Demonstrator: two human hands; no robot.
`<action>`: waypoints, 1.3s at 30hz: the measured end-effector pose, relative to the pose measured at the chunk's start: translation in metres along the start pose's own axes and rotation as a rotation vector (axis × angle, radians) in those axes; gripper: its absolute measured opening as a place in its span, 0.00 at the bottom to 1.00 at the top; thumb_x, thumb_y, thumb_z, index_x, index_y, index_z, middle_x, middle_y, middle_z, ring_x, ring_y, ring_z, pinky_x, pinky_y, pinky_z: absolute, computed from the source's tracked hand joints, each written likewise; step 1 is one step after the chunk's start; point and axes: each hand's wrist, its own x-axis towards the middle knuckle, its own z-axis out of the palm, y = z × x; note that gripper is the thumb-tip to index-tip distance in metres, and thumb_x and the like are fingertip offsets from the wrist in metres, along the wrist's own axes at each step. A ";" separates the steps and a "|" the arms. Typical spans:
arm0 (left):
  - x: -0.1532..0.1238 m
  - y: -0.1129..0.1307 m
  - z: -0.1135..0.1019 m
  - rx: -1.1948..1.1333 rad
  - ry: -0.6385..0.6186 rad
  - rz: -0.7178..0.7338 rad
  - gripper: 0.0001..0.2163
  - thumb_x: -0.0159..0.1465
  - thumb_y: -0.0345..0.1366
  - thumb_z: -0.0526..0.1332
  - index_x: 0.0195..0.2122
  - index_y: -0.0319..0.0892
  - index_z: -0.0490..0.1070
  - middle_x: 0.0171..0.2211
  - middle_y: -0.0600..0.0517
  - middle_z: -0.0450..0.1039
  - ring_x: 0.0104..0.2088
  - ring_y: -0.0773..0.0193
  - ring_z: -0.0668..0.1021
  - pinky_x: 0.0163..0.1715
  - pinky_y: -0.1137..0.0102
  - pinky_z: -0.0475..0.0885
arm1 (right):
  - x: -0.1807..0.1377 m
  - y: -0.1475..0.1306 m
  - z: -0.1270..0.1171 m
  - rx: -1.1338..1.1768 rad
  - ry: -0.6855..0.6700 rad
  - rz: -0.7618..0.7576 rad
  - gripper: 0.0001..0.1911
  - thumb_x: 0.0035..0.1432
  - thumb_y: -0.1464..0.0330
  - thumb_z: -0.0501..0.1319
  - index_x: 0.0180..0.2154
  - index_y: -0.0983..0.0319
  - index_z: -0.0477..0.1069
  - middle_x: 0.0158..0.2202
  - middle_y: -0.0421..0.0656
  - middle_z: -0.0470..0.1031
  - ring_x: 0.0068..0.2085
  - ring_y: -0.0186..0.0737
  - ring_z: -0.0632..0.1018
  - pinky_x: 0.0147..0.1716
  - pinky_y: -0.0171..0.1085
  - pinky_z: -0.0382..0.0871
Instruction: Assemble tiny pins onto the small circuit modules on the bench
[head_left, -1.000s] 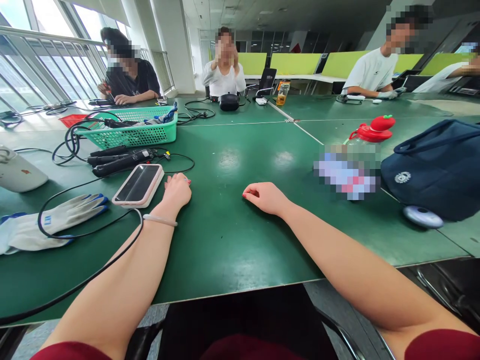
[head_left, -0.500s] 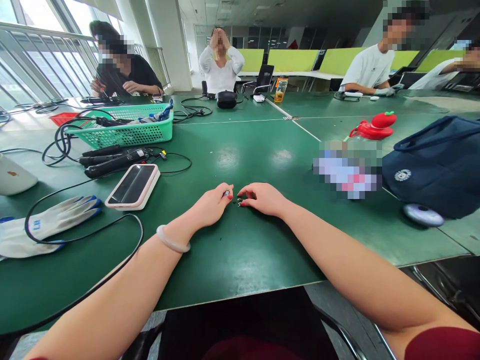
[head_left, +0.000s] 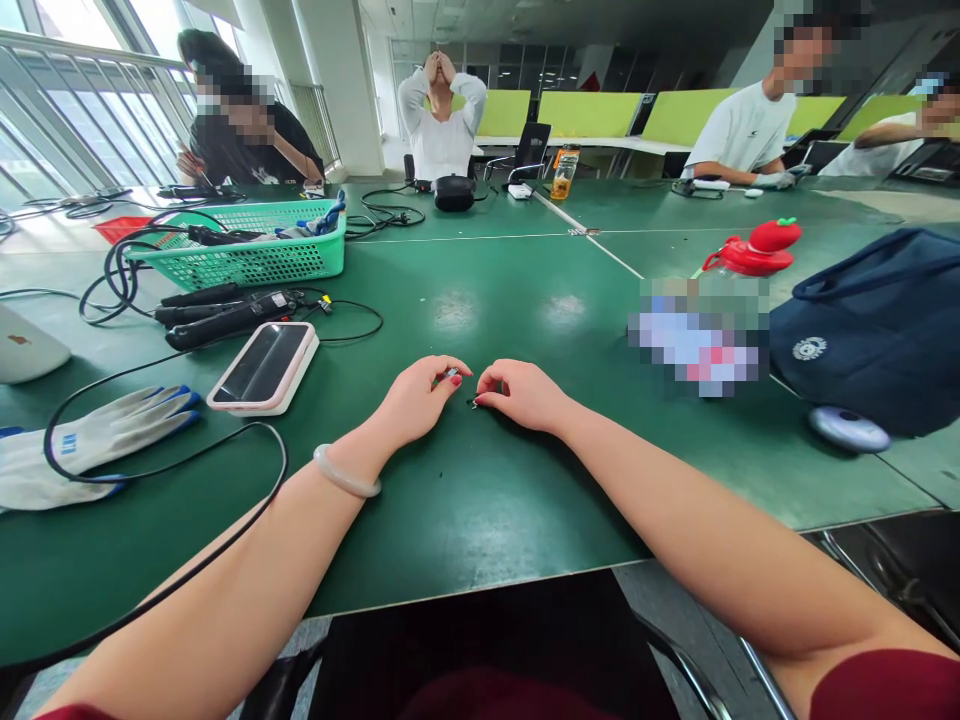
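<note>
My left hand (head_left: pixel 422 398) is closed in a pinch, with a small silvery piece (head_left: pixel 452 373) between thumb and forefinger. Just across a narrow gap is my right hand (head_left: pixel 521 395), its fingers curled and thumb brought in toward the forefinger. By that thumb tip lie tiny dark and shiny bits (head_left: pixel 472 403) on the green tabletop (head_left: pixel 480 520), too small to name. Whether the right fingertips grip one of them, I cannot make out. A pale bangle (head_left: pixel 346 472) circles my left wrist.
Left of my hands lie a phone (head_left: pixel 264 367), a work glove (head_left: pixel 112 435), a looping black cable (head_left: pixel 281 465) and black handles (head_left: pixel 229 315). Behind them stands a green basket (head_left: pixel 247 255). To the right are a navy bag (head_left: pixel 874 320) and a red-lidded bottle (head_left: pixel 757 250). Several people sit around.
My right thumb and fingers have come closer together. The left hand has shifted slightly, still pinching the silvery piece. Across the table, the person in white has tilted their head back, hands on face.
</note>
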 end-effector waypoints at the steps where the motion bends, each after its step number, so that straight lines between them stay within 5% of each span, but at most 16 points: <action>1: 0.001 -0.001 -0.001 0.017 0.025 -0.003 0.12 0.63 0.38 0.53 0.42 0.45 0.74 0.40 0.51 0.75 0.35 0.63 0.73 0.36 0.68 0.69 | 0.000 0.001 -0.001 0.037 0.008 0.022 0.04 0.54 0.67 0.64 0.30 0.61 0.73 0.31 0.39 0.72 0.29 0.32 0.68 0.32 0.33 0.60; 8: 0.000 -0.003 -0.001 -0.182 0.069 -0.099 0.14 0.62 0.38 0.56 0.47 0.45 0.75 0.35 0.51 0.77 0.30 0.66 0.74 0.34 0.69 0.70 | -0.002 0.000 -0.007 0.366 0.032 0.185 0.11 0.50 0.60 0.63 0.30 0.62 0.71 0.21 0.35 0.66 0.21 0.28 0.62 0.24 0.32 0.55; 15: 0.001 -0.001 0.010 -0.579 -0.053 -0.125 0.17 0.57 0.28 0.60 0.48 0.39 0.73 0.38 0.48 0.78 0.34 0.66 0.78 0.40 0.66 0.74 | 0.000 -0.009 0.001 0.561 0.061 0.129 0.15 0.48 0.57 0.63 0.30 0.62 0.68 0.21 0.35 0.66 0.20 0.28 0.61 0.21 0.31 0.54; 39: -0.003 0.007 0.011 -0.609 -0.069 -0.090 0.20 0.58 0.28 0.61 0.53 0.38 0.68 0.38 0.47 0.79 0.37 0.62 0.81 0.40 0.66 0.77 | -0.004 -0.017 -0.003 0.412 0.230 0.068 0.09 0.52 0.62 0.61 0.31 0.62 0.68 0.26 0.37 0.70 0.22 0.29 0.64 0.23 0.32 0.57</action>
